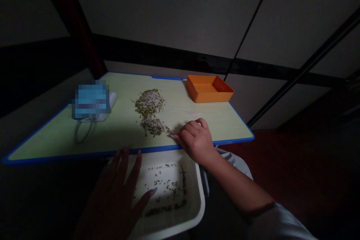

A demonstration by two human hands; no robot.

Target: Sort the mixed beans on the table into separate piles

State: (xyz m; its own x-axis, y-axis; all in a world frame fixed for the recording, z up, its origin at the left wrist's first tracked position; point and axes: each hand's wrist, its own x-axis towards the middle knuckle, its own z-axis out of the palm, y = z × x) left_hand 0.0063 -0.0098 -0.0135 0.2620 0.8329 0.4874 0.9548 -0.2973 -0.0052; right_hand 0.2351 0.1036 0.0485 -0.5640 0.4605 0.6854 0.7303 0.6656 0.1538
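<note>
A pile of mixed green and pale grains [149, 102] lies on the small table, with a smaller heap [153, 125] just in front of it. My right hand [196, 138] rests on the tabletop to the right of that heap. Its fingers are curled in, and the fingertips sit beside a few stray dark grains; whether anything is between them is hidden. My left hand [120, 191] is spread, fingers apart, over the left side of a white plastic tub [200, 198] below the table's front edge. Many small dark grains lie scattered on the tub's bottom.
The pale green tabletop [123, 86] has a blue rim. An orange open box [210, 96] stands at its back right. At the left is a blurred-out blue item [91, 101] on a white device with a looped cord. Cabinet panels [174, 15] rise behind the table.
</note>
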